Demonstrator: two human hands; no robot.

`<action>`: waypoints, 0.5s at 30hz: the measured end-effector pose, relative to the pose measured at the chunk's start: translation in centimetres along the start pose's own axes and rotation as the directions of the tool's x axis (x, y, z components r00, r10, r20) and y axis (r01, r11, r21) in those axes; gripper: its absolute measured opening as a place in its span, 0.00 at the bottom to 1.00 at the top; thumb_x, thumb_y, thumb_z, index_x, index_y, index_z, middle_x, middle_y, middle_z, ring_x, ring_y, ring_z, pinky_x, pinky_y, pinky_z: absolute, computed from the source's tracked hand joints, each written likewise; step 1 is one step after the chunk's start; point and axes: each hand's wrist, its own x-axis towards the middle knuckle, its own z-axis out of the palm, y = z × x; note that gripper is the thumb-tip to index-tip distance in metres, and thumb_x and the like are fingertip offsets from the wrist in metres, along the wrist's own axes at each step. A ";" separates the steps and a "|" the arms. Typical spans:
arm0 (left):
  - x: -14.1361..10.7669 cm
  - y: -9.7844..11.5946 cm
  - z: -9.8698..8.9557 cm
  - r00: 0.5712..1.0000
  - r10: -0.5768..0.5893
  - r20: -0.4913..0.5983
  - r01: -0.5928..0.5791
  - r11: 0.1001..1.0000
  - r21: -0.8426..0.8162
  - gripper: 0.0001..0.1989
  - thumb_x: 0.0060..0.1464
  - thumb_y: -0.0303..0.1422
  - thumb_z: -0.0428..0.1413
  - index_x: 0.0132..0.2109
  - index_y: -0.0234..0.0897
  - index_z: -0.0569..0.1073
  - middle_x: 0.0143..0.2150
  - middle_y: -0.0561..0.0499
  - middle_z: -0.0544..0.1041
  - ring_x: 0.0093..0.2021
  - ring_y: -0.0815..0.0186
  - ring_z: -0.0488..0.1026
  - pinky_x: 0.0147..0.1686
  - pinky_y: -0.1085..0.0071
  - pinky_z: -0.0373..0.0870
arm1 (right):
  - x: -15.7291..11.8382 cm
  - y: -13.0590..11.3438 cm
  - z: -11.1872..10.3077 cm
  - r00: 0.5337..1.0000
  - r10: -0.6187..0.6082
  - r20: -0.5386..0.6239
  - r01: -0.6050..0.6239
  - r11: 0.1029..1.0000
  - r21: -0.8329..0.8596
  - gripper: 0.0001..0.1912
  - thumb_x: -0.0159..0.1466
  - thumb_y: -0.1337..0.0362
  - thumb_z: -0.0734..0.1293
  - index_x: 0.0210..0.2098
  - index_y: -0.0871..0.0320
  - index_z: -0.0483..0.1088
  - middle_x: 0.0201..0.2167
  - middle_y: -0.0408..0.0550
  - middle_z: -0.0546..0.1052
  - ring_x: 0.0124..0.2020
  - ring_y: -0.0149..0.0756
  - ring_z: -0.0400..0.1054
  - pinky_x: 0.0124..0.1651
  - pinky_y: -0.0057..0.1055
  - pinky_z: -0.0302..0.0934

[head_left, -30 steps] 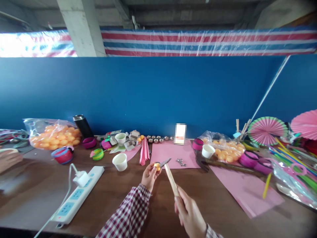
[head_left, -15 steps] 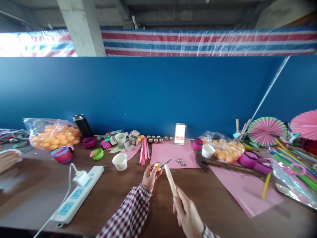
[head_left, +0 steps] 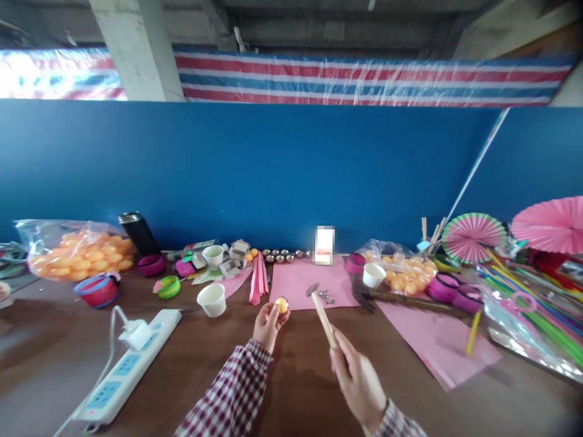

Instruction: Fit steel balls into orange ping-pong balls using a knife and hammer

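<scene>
Between the fingertips of my left hand (head_left: 266,326) is a small orange ball (head_left: 281,304), which shows a dark, shiny edge around it. My right hand (head_left: 359,379) is wrapped round the pale wooden handle of a hammer (head_left: 325,320). The hammer's small metal head points up, to the right of the ball and apart from it. Behind both hands lies a pink sheet (head_left: 291,285), with several small metal bits (head_left: 325,297) near the hammer head. Shiny steel balls (head_left: 285,256) line the sheet's far edge.
Left are a power strip (head_left: 132,364), a white cup (head_left: 212,300), a bag of orange balls (head_left: 86,255) and a black flask (head_left: 139,233). Right are another bag of balls (head_left: 410,276), a long-handled hammer (head_left: 419,301) and paper fans (head_left: 474,238). A blue partition (head_left: 273,170) stands behind.
The hammer has moved right and up from the ball, so its head is now apart from it. The ball's face has turned toward me. The view has shifted slightly right.
</scene>
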 end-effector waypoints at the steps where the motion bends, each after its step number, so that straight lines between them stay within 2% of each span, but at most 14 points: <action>1: 0.0 0.0 0.0 1.000 0.006 0.004 -0.006 1.000 -0.002 0.16 0.39 0.37 0.59 0.34 0.32 0.66 0.29 0.49 0.75 0.30 0.66 0.74 0.32 0.70 0.70 | 0.3 0.9 -0.9 1.000 -0.013 0.005 0.013 0.995 -0.101 0.23 0.60 0.55 0.52 0.52 0.56 0.59 0.30 0.49 0.74 0.29 0.34 0.69 0.32 0.26 0.63; 4: 0.0 0.0 0.0 1.000 -0.001 0.021 0.001 1.000 0.002 0.17 0.37 0.36 0.60 0.34 0.33 0.66 0.31 0.49 0.75 0.30 0.67 0.74 0.33 0.70 0.70 | 1.2 4.1 -3.0 0.999 0.034 -0.010 -0.035 0.929 -0.369 0.21 0.60 0.59 0.52 0.53 0.53 0.57 0.33 0.47 0.74 0.32 0.34 0.69 0.34 0.28 0.62; 8: 0.0 0.3 0.1 0.999 -0.025 0.024 0.025 1.000 0.008 0.17 0.36 0.36 0.61 0.33 0.32 0.67 0.30 0.49 0.75 0.30 0.67 0.73 0.33 0.70 0.70 | 1.6 7.8 -3.9 0.996 0.088 0.022 -0.063 0.840 -0.539 0.22 0.60 0.62 0.52 0.54 0.54 0.56 0.29 0.48 0.74 0.30 0.34 0.68 0.32 0.27 0.60; 12: -0.2 0.6 0.2 0.999 -0.021 0.037 0.021 1.000 0.003 0.16 0.36 0.35 0.61 0.33 0.32 0.67 0.30 0.50 0.74 0.29 0.68 0.73 0.32 0.71 0.70 | 2.1 8.7 -3.8 0.993 0.118 0.030 -0.070 0.758 -0.649 0.22 0.60 0.63 0.52 0.54 0.52 0.54 0.28 0.47 0.72 0.26 0.33 0.67 0.27 0.26 0.56; 15: -0.2 0.5 0.1 0.998 -0.025 0.049 0.025 1.000 -0.002 0.16 0.37 0.35 0.61 0.33 0.32 0.67 0.30 0.51 0.74 0.29 0.69 0.73 0.31 0.73 0.70 | 2.5 8.2 -3.7 0.991 0.126 0.041 -0.055 0.676 -0.735 0.22 0.59 0.63 0.53 0.54 0.50 0.54 0.32 0.49 0.70 0.23 0.32 0.66 0.23 0.25 0.52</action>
